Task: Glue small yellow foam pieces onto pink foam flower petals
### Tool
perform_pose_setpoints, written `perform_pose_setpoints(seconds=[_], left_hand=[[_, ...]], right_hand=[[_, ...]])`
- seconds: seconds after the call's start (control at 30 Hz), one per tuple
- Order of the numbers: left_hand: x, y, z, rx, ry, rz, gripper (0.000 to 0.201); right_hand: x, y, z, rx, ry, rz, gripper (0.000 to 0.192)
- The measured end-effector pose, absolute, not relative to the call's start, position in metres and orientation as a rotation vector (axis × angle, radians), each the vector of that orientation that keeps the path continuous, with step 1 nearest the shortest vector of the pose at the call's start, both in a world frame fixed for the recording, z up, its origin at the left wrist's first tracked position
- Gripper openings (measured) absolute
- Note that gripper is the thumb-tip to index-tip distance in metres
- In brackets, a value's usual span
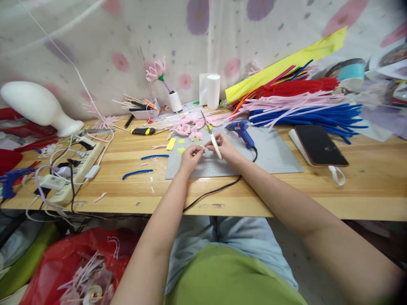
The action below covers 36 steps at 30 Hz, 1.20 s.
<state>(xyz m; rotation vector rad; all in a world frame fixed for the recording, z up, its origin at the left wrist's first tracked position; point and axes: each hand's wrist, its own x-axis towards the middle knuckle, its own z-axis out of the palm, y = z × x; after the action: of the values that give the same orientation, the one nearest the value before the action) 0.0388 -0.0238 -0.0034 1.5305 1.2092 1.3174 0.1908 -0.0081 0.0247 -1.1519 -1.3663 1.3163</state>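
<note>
My left hand (191,157) is closed in a pinch over a grey mat (273,157). Whatever lies between its fingertips is too small to name. Close beside it, my right hand (225,147) holds white-handled scissors (216,146), their metal blades pointing up and away from me. The fingertips of both hands nearly meet. Just beyond them lie pink fuzzy petal shapes (187,128) in a pile. Small yellow pieces (171,144) are scattered left of my hands. A blue glue gun (241,132) rests on the mat to the right.
Bundled pipe cleaners (305,114) fill the back right. A phone (321,144) lies right of the mat. On the left are a power strip (78,169) with tangled cables and another blue glue gun (12,181). A pink flower (156,70) stands at the back; a utility knife (143,131) lies nearer.
</note>
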Motion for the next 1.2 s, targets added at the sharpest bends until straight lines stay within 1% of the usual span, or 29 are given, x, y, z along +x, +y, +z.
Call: perform_pose_setpoints(seconds=[0.17, 0.3, 0.4, 0.57, 0.63, 0.7, 0.97, 1.2], left_hand=[[0.038, -0.023, -0.001, 1.335, 1.178, 1.344, 0.012], [0.037, -0.023, 0.002, 1.301, 1.181, 1.348, 0.013], [0.037, -0.023, 0.003, 1.285, 1.202, 1.385, 0.012], [0.034, -0.023, 0.004, 1.176, 1.186, 1.449, 0.008], [0.034, -0.022, 0.004, 1.122, 1.174, 1.473, 0.007], [0.034, -0.020, 0.004, 1.085, 1.171, 1.509, 0.007], [0.033, -0.017, 0.001, 1.048, 1.200, 1.589, 0.003], [0.033, -0.018, 0.000, 1.096, 1.205, 1.600, 0.008]], right_hand=[[0.189, -0.012, 0.023, -0.987, -1.474, 1.404, 0.047], [0.188, -0.013, 0.022, -1.023, -1.568, 1.381, 0.047], [0.194, -0.013, 0.022, -1.152, -1.692, 1.208, 0.044], [0.223, -0.013, 0.025, -1.378, -2.083, 0.617, 0.039], [0.233, -0.013, 0.026, -1.423, -2.225, 0.444, 0.039], [0.238, -0.013, 0.027, -1.449, -2.317, 0.337, 0.040], [0.232, -0.014, 0.028, -1.470, -2.451, 0.211, 0.042], [0.233, -0.013, 0.025, -1.509, -2.438, 0.215, 0.042]])
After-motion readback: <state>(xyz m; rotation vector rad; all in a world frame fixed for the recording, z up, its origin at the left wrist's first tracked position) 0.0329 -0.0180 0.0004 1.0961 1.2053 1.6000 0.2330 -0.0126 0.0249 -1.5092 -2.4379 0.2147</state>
